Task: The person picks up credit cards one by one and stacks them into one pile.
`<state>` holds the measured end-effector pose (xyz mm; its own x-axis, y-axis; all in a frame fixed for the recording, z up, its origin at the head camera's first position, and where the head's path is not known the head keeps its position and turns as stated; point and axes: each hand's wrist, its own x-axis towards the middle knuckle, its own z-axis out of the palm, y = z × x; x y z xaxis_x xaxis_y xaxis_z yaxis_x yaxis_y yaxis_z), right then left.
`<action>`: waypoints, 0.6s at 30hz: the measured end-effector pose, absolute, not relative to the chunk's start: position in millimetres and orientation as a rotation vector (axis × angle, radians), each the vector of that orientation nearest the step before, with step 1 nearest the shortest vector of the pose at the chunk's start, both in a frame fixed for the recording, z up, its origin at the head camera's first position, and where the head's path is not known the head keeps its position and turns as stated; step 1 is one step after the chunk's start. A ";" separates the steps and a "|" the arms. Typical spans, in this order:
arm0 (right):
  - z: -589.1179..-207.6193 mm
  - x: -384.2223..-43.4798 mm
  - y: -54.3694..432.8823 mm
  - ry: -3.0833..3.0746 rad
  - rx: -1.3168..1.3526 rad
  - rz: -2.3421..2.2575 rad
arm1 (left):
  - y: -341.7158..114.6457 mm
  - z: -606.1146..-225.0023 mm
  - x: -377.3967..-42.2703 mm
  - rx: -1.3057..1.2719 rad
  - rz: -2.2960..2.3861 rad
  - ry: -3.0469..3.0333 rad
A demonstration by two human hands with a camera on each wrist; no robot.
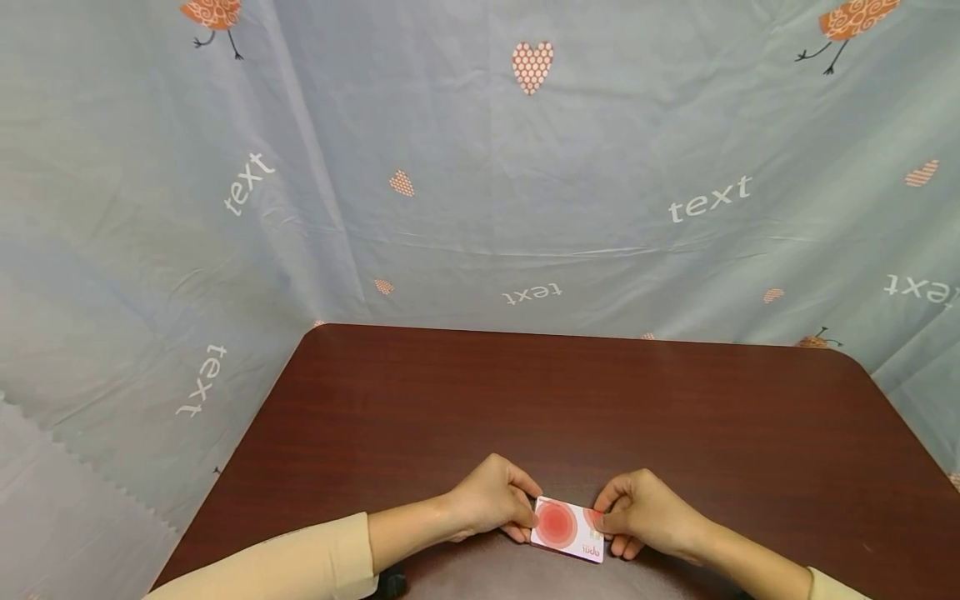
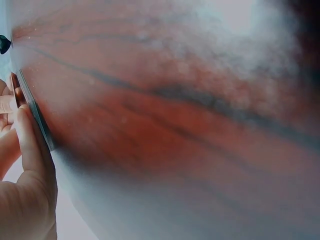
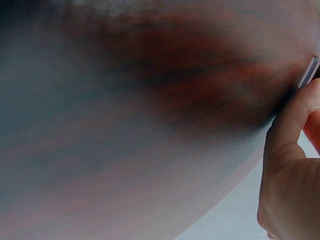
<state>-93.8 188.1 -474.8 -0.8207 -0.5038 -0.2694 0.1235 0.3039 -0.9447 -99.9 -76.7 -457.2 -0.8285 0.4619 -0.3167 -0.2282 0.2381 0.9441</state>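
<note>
Low over the near part of the table, both hands hold a white plastic card with red circles, a small chip and lettering that reads upside down. My left hand pinches its left end between thumb and fingers. At the opposite end, my right hand grips with the thumb on the card's face. From the left wrist, the card appears edge-on, with thin layered lines along its edge, beside the left hand. The right wrist view catches only a short piece of the card's edge above the right hand.
A dark red-brown wooden table with rounded far corners spreads out beyond the hands. Behind it and along its left side hangs a grey-blue curtain printed with hearts, birds and words.
</note>
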 end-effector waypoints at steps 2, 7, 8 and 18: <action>-474.6 -93.5 187.9 2.053 -0.341 -1.548 | -76.3 -457.1 -99.2 0.209 1.637 1.979; -475.6 -92.8 188.0 2.069 -0.344 -1.539 | -75.2 -456.0 -97.0 0.209 1.626 2.011; -476.0 -92.8 187.8 2.073 -0.344 -1.538 | -75.0 -455.8 -96.6 0.209 1.625 2.016; -474.3 -91.7 185.6 2.124 -0.338 -1.520 | -73.1 -457.7 -95.5 0.225 1.628 2.058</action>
